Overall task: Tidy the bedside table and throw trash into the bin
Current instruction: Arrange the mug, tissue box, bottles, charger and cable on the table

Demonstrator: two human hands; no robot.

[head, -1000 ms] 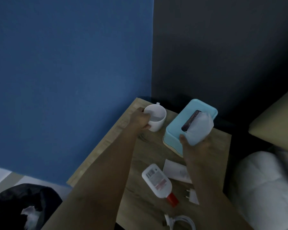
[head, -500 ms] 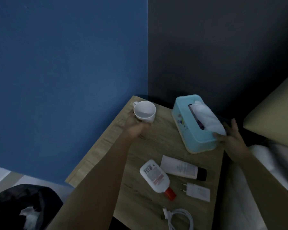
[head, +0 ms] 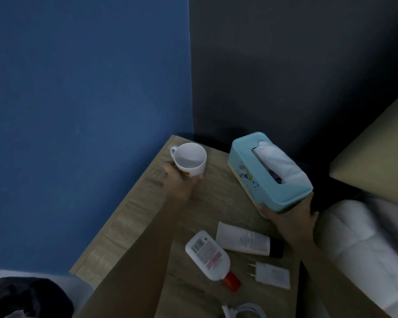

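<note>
A wooden bedside table (head: 133, 216) fills the middle of the view. My left hand (head: 178, 182) grips a white mug (head: 189, 160) at the table's far left corner, with the mug's handle turned to the left. My right hand (head: 290, 216) holds the near end of a light blue tissue box (head: 269, 177) at the far right, a white tissue sticking out of its slot. Nearer to me lie a white bottle with a red cap (head: 210, 257), a white tube with a black cap (head: 246, 242), a white charger plug (head: 271, 275) and a coiled white cable (head: 244, 311).
A bin lined with a black bag (head: 25, 297) stands on the floor at the lower left. A blue wall and a dark wall meet behind the table. White bedding (head: 363, 249) and a beige headboard (head: 377, 161) lie to the right.
The tissue box has turned and shifted toward the table's right edge, with my right hand now under its near end. The mug has been turned so its handle points left.
</note>
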